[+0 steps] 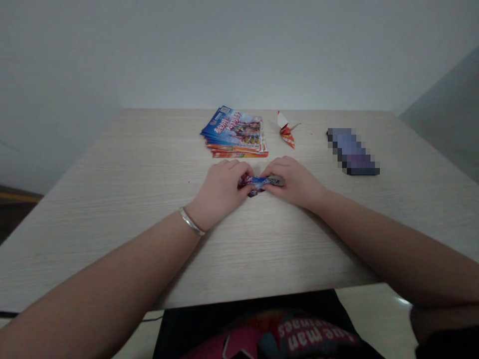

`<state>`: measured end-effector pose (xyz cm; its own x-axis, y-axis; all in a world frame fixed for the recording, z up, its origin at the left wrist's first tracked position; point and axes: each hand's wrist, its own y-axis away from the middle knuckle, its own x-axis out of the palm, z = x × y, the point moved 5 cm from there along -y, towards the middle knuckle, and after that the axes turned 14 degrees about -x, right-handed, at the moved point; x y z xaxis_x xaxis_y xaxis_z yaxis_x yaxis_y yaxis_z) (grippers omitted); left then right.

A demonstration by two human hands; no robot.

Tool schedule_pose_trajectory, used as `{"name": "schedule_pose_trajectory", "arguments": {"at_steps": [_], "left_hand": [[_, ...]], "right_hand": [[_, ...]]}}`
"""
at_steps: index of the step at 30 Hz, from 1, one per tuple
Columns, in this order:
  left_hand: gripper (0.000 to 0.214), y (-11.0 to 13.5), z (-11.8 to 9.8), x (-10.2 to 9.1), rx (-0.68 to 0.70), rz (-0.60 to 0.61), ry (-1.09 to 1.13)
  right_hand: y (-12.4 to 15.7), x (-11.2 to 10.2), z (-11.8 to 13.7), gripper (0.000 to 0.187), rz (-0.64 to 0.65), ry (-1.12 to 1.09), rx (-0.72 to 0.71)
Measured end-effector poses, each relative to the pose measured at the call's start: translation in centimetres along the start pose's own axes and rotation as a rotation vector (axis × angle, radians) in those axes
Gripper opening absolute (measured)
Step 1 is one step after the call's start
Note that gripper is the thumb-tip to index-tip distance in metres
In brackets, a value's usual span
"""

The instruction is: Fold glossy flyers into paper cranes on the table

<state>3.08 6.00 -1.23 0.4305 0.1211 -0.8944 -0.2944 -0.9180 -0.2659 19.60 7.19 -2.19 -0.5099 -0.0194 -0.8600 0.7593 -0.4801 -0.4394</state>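
Head camera shows the left hand (225, 187) and right hand (294, 180), each with its grip pinched closed on the folded paper (258, 183) over the counter (254, 254), on the near side of the leaflet stack (237, 130).

Blocked just beyond left hand (224, 185) by stack (234, 130); beyond right hand (294, 180) by crane (286, 131), farther right by phone (352, 150). Can pass left of stack or between crane and phone.
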Motion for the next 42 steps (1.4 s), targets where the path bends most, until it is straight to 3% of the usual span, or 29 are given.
{"name": "schedule_pose_trajectory", "arguments": {"at_steps": [6, 13, 20, 29, 33, 38, 42], "left_hand": [[0.01, 0.2, -0.3, 0.3, 0.073, 0.086, -0.021], [0.012, 0.3, -0.9, 0.3, 0.103, 0.118, -0.113], [0.011, 0.4, -0.7, 0.5, 0.094, 0.109, -0.107], [0.01, 0.4, -0.8, 0.6, 0.074, 0.154, -0.103], [0.011, 0.4, -0.6, 0.5, 0.036, 0.164, -0.05], [0.012, 0.0, -0.1, -0.2, -0.127, 0.06, 0.214], [0.009, -0.2, 0.5, 0.4, -0.253, 0.062, 0.467]], "right_hand": [[0.0, -0.4, 0.5, 0.009, -0.023, 0.076, -0.016], [-0.4, 0.1, 0.6, 0.008, 0.099, 0.078, 0.109], [0.1, -0.8, -0.2, 0.007, 0.201, 0.172, 0.237], [0.8, -1.3, -1.5, 0.004, 0.271, 0.161, 0.258], [1.5, -1.9, -2.3, 0.004, 0.186, 0.079, 0.324], [1.5, -1.6, -2.1, 0.019, -0.095, -0.23, 0.484], [0.6, -0.5, -0.5, 0.031, -0.223, -0.423, 0.455]]}}
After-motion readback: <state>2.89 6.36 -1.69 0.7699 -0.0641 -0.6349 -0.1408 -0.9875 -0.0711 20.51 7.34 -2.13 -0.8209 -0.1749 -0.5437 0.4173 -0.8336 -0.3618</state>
